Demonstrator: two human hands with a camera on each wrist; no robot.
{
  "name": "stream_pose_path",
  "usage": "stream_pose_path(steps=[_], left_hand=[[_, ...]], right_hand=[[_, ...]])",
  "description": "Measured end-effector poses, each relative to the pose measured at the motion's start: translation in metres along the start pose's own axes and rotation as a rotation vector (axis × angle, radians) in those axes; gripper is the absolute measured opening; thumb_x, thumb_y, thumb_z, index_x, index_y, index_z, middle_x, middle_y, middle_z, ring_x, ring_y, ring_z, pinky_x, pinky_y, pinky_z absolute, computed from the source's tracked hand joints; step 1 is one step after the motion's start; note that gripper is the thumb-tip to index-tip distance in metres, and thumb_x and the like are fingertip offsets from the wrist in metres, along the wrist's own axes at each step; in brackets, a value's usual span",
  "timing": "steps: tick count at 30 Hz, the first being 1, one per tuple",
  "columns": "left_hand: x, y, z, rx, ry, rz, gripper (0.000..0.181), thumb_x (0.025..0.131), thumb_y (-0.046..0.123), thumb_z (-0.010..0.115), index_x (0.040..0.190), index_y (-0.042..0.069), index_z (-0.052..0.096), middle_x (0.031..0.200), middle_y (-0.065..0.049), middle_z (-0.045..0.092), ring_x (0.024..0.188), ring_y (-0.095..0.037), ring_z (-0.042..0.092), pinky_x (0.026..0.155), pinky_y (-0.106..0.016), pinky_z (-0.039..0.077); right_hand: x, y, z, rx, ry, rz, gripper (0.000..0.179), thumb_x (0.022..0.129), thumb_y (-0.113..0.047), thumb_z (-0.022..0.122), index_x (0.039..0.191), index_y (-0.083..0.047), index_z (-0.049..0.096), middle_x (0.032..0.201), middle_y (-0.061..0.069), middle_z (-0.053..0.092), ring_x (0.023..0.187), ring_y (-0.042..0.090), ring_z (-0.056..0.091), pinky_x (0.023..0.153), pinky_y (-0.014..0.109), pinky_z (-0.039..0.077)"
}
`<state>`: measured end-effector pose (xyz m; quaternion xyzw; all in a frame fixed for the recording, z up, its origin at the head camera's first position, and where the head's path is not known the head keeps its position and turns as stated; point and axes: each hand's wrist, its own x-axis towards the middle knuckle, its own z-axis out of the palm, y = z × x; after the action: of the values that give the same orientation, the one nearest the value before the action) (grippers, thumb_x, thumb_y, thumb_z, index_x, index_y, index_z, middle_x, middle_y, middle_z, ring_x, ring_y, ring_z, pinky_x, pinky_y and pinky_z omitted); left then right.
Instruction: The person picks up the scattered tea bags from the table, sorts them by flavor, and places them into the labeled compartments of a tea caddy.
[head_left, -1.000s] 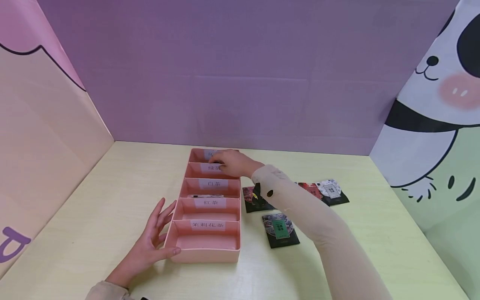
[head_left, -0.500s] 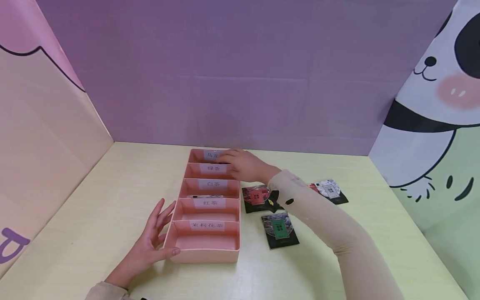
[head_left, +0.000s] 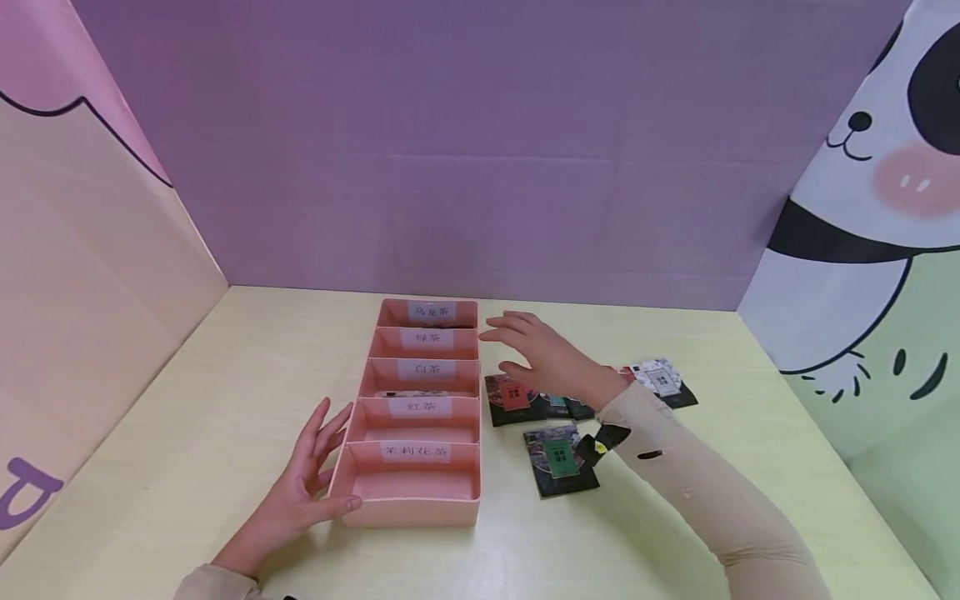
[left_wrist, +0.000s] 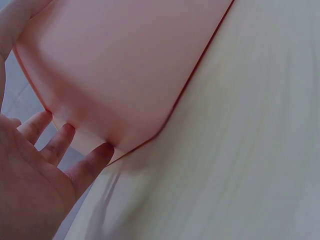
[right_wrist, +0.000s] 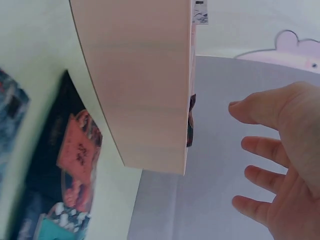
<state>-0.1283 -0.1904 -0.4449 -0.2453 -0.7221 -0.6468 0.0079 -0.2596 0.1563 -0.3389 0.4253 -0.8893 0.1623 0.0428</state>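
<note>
The pink box (head_left: 411, 512) stands on the worktop (head_left: 262, 358), its length running from six to twelve o'clock as you look down. In its twelve o'clock compartment a dark packet (head_left: 450, 326) shows as a thin edge, and the right wrist view has something dark poking past the rim; a brush from your sleeve (head_left: 690, 492) could hook it out. The pale packet (head_left: 411, 392) in the middle compartment looks safer. At eight o'clock your left grip (head_left: 292, 487) rests thumb and fingertips lightly on the near left corner, not clenched round it, so a bump at the far end might swing the box. At two o'clock your right grip (head_left: 551, 358) hangs just beside the box, released, fingers spread, holding nothing. At three o'clock the red-labelled packet (head_left: 514, 398) lies close against the teal-labelled packet (head_left: 557, 406); pinching one could drag both. At four o'clock the green-labelled packet (head_left: 561, 460) risks being swept by your cuff; I cannot tell whether they touch. The white-labelled packet (head_left: 663, 383), farthest out at three, could slide if your forearm drops.
</note>
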Motion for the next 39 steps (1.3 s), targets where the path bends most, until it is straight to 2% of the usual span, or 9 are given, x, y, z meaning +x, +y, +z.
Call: stream_pose_path(steps=[7,16,23,26,29,35,39], left_hand=[[0.0,-0.001,-0.001,-0.015,-0.003,0.015,0.113,0.082,-0.008,0.072,0.16,0.02,-0.004,0.16,0.014,0.025,0.135,0.002,0.035,0.097,-0.016,0.041],[0.0,-0.002,-0.001,-0.018,-0.004,0.022,0.113,0.081,-0.008,0.072,0.16,0.02,-0.004,0.16,0.015,0.025,0.135,0.001,0.036,0.098,-0.017,0.04],[0.0,-0.002,-0.001,-0.007,-0.003,0.006,0.112,0.083,-0.005,0.073,0.16,0.02,-0.004,0.16,0.013,0.025,0.134,0.002,0.035,0.097,-0.018,0.041],[0.0,-0.002,-0.001,-0.001,-0.002,-0.005,0.112,0.083,-0.004,0.073,0.16,0.02,-0.005,0.161,0.012,0.024,0.134,0.003,0.035,0.097,-0.018,0.041],[0.0,-0.001,0.0,0.004,0.004,-0.018,0.113,0.083,-0.004,0.073,0.16,0.021,-0.004,0.161,0.012,0.024,0.134,0.004,0.035,0.096,-0.018,0.041],[0.001,-0.002,0.0,0.012,0.003,-0.026,0.112,0.083,-0.003,0.073,0.16,0.022,-0.004,0.162,0.011,0.023,0.134,0.005,0.034,0.097,-0.018,0.041],[0.0,-0.003,0.0,0.013,0.005,-0.044,0.112,0.083,-0.004,0.072,0.16,0.023,-0.005,0.162,0.01,0.022,0.134,0.005,0.034,0.097,-0.018,0.041]], right_hand=[[-0.035,0.011,0.004,0.134,0.064,0.085,0.043,0.095,-0.008,0.066,0.136,-0.001,0.056,0.147,0.022,0.045,0.136,0.039,0.038,0.109,0.054,0.035],[-0.068,0.015,0.008,0.193,0.04,0.213,0.045,0.096,-0.012,0.066,0.138,-0.003,0.055,0.147,0.018,0.046,0.134,0.038,0.042,0.106,0.056,0.039],[-0.083,0.017,0.016,0.275,0.005,0.229,0.046,0.094,-0.01,0.068,0.137,-0.001,0.054,0.136,0.017,0.054,0.121,0.038,0.055,0.094,0.054,0.049],[-0.089,0.018,0.019,0.298,-0.011,0.258,0.047,0.092,-0.01,0.07,0.136,-0.002,0.055,0.133,0.017,0.056,0.112,0.036,0.058,0.082,0.046,0.053],[-0.093,0.02,0.021,0.315,-0.021,0.261,0.049,0.091,-0.008,0.072,0.136,-0.001,0.055,0.129,0.019,0.057,0.101,0.033,0.059,0.072,0.036,0.052],[-0.096,0.026,0.022,0.334,-0.061,0.269,0.045,0.089,-0.006,0.073,0.13,0.005,0.057,0.123,0.022,0.06,0.089,0.025,0.06,0.074,0.034,0.053],[-0.098,0.029,0.021,0.395,-0.134,0.364,0.049,0.083,-0.006,0.078,0.128,0.002,0.06,0.121,0.018,0.061,0.085,0.021,0.059,0.072,0.034,0.052]])
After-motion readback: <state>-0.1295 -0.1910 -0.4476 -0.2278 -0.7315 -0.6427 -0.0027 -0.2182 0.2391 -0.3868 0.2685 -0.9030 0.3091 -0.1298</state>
